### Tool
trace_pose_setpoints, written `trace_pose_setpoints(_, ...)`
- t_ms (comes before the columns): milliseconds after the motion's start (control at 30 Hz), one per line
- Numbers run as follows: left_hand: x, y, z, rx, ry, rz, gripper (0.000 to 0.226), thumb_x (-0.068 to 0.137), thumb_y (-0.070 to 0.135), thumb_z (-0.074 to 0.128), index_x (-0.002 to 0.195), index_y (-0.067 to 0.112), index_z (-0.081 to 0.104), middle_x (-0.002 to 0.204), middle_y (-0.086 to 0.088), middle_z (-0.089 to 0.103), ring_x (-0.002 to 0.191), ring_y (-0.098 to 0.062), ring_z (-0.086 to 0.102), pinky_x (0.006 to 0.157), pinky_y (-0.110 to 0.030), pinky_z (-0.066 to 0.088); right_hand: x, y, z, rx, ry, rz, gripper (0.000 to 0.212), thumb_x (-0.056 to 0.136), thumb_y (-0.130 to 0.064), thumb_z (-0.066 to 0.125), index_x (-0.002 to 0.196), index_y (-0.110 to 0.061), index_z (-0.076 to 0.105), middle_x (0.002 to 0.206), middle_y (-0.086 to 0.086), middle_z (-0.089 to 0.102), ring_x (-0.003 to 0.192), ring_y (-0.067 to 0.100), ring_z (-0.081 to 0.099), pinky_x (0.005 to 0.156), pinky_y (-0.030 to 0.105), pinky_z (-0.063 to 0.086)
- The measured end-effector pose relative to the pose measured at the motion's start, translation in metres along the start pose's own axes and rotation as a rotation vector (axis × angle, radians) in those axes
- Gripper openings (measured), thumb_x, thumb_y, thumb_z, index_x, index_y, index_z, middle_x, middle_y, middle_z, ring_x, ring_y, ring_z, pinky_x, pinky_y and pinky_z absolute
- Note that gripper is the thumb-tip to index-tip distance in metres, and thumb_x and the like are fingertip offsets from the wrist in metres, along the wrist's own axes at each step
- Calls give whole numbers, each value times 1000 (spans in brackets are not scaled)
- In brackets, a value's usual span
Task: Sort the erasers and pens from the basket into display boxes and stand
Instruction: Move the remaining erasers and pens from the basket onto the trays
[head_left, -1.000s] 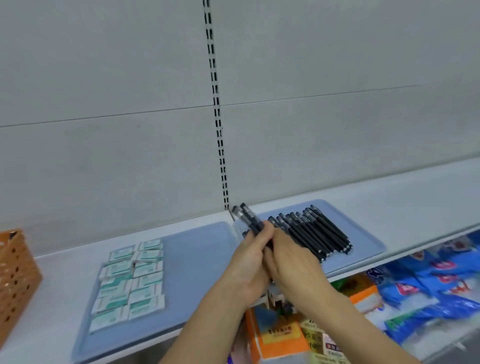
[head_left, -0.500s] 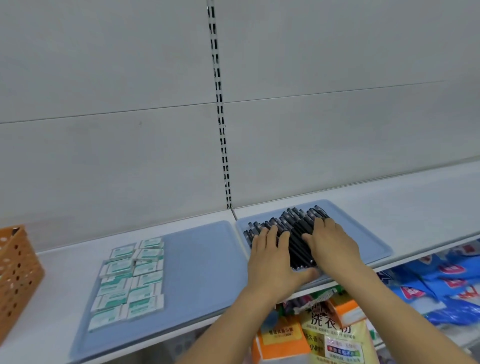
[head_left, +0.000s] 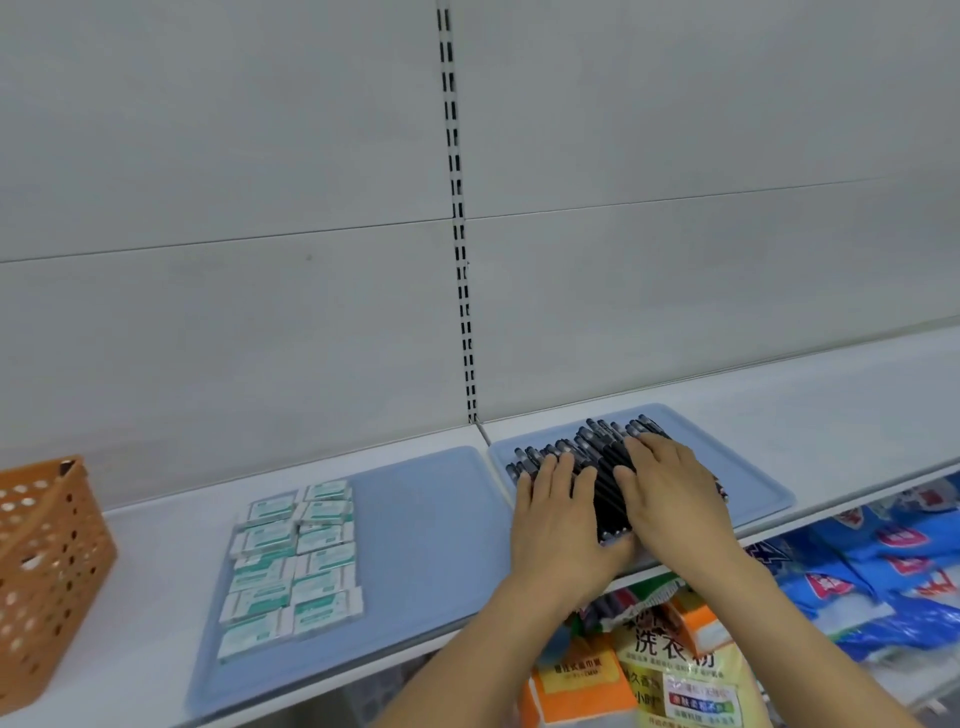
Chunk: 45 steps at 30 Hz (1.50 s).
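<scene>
We see both hands lying flat, fingers straight, on a row of black pens (head_left: 605, 483): the left hand (head_left: 558, 525) covers its left part, the right hand (head_left: 670, 493) its right. Neither grips anything. The pens lie on the right tray (head_left: 753, 478). On the left tray (head_left: 431, 525), erasers (head_left: 293, 561) sit in 2 columns. An orange basket (head_left: 47, 571) stands at the shelf's (head_left: 156, 582) left end.

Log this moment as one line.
both hands flat on pens | left hand open | right hand open | erasers laid out on left tray
</scene>
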<state>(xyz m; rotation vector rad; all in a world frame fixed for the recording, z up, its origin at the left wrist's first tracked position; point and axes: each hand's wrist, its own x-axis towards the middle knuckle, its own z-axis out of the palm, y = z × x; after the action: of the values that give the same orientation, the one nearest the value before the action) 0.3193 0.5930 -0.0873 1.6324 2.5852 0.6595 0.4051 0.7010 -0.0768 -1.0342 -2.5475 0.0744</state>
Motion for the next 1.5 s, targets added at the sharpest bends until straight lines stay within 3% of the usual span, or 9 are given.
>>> trace_pose_setpoints(133, -36, -32, -34, -78, 131, 57, 73, 92, 55, 45, 153, 22, 21, 161, 4, 15, 149, -13, 1, 115, -29, -10, -14, -43, -10, 273, 209, -130, 32, 98, -20, 50, 124, -5, 62, 129, 12, 59, 120, 30, 52, 97, 43, 43)
trace_pose_setpoints(267, -87, -86, -81, -168, 273, 0, 64, 91, 60, 39, 147, 29, 31, 152, 13, 32, 143, -5, 22, 116, -22, 14, -37, -116, -17, 498, 270, -244, 32, 96, -29, 44, 119, -17, 64, 118, -4, 59, 108, 13, 54, 84, 27, 41)
trace_pose_setpoints(400, -146, -140, -132, -199, 411, -34, 57, 86, 63, 33, 138, 38, 40, 133, 24, 44, 123, 8, 36, 100, -9, 26, -57, -203, -15, 676, 225, -330, 29, 96, -33, 45, 117, -25, 64, 112, -15, 57, 104, 5, 54, 83, 25, 43)
trace_pose_setpoints(633, -242, -248, -235, 10, 640, -108, 38, 94, 49, 47, 128, 33, 50, 126, 17, 53, 119, 1, 44, 100, -18, 32, -70, -345, -12, 830, -84, -401, 22, 95, -37, 50, 112, -34, 62, 105, -22, 60, 96, -1, 57, 79, 24, 47)
trace_pose_setpoints(767, -290, -337, -308, 177, 681, -461, 48, 93, 43, 54, 137, 22, 48, 137, 2, 52, 129, -16, 42, 104, -35, 35, -58, -415, -2, 832, -273, -317, 29, 94, -46, 49, 105, -26, 65, 102, -14, 65, 91, 5, 62, 85, 33, 49)
trace_pose_setpoints(933, -325, -430, -347, -35, 264, -1003, 61, 95, 44, 51, 145, 13, 35, 142, -13, 50, 124, -31, 52, 100, -43, 43, -51, -469, 11, 889, -553, -66, 24, 96, -28, 48, 95, -12, 65, 88, 6, 71, 80, 25, 69, 75, 44, 58)
trace_pose_setpoints(1033, -335, -446, -341, -321, 430, -941, 27, 99, 20, 46, 125, 19, 52, 117, -6, 64, 90, -20, 65, 70, -35, 52, -56, -468, 14, 851, -469, -83, 16, 93, -17, 45, 91, -15, 61, 89, 3, 66, 82, 22, 65, 71, 40, 56)
trace_pose_setpoints(1233, -358, -434, -320, -460, 780, -756, 19, 100, 30, 46, 118, 31, 50, 103, 9, 64, 83, -8, 67, 62, -28, 55, -83, -457, 9, 879, -219, -226, 14, 97, -23, 47, 99, -32, 57, 90, -15, 66, 82, 0, 62, 65, 25, 47)
trace_pose_setpoints(1500, -333, -455, -309, -448, 885, -653, 24, 98, 36, 48, 122, 35, 43, 106, 12, 61, 85, -6, 68, 58, -14, 53, -68, -474, 26, 968, -147, -273, 20, 101, -26, 42, 117, -36, 48, 97, -22, 63, 87, -12, 61, 58, 11, 48)
